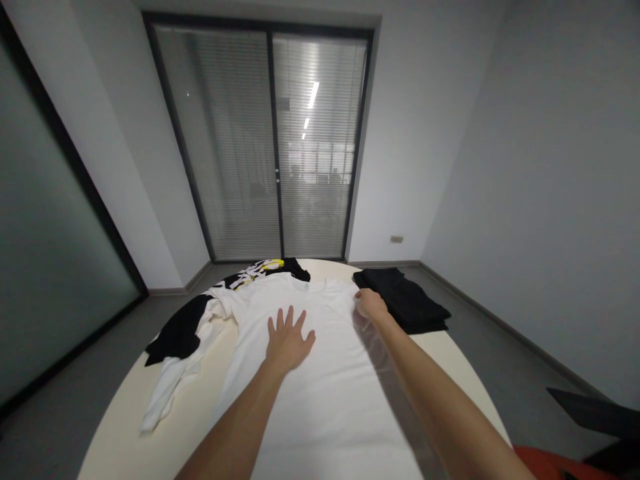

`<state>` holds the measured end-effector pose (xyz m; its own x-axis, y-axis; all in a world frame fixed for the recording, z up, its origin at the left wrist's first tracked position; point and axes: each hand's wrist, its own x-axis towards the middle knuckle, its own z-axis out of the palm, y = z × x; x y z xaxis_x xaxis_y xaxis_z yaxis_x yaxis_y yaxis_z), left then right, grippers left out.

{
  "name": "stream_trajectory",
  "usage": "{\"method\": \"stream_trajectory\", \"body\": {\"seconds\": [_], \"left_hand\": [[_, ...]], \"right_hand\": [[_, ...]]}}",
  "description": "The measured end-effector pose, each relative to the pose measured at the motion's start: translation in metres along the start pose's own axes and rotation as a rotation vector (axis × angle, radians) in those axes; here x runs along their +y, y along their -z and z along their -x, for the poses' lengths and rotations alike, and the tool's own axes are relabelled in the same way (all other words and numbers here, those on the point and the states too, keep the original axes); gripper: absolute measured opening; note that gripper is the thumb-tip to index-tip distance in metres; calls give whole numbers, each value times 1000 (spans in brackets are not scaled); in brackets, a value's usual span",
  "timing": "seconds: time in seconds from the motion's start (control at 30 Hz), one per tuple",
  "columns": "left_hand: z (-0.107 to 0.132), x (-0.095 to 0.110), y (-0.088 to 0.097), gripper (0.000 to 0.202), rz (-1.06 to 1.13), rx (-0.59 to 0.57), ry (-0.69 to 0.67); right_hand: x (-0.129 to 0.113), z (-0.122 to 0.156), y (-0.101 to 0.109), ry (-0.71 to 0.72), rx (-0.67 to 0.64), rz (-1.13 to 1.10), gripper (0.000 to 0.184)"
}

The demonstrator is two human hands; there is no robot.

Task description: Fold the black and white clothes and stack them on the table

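A white T-shirt (320, 373) lies spread over the table, its neckline toward the far side. My left hand (289, 340) rests flat on its chest area with the fingers spread. At the shirt's right side, near the sleeve, my right hand (371, 305) is closed on the white fabric; the fingertips are partly hidden. Just beyond that hand is a stack of folded black clothing (403, 300).
The round cream table (120, 413) carries a crumpled white garment (173, 383), a black garment (180, 333) and printed black clothing (265, 269) on its left and far side. A red seat (545, 463) shows at lower right. Beyond stand glass panels with blinds (315, 200).
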<state>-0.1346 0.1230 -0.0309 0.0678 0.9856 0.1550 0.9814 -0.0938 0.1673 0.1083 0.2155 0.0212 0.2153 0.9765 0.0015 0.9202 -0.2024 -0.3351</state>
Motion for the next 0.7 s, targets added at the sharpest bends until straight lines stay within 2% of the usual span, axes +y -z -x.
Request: {"method": "stream_trajectory", "body": {"seconds": [0.2,0.37,0.7], "left_hand": [[0,1,2,67,-6,-15,4],[0,2,3,67,-8,-37,11],[0,1,0,67,-21,-4,3]], "right_hand": [[1,-2,-6,21,11,-46,36],[1,-3,-13,75,36,-60,44],[7,-9,-17,143,42,-83,53]]}}
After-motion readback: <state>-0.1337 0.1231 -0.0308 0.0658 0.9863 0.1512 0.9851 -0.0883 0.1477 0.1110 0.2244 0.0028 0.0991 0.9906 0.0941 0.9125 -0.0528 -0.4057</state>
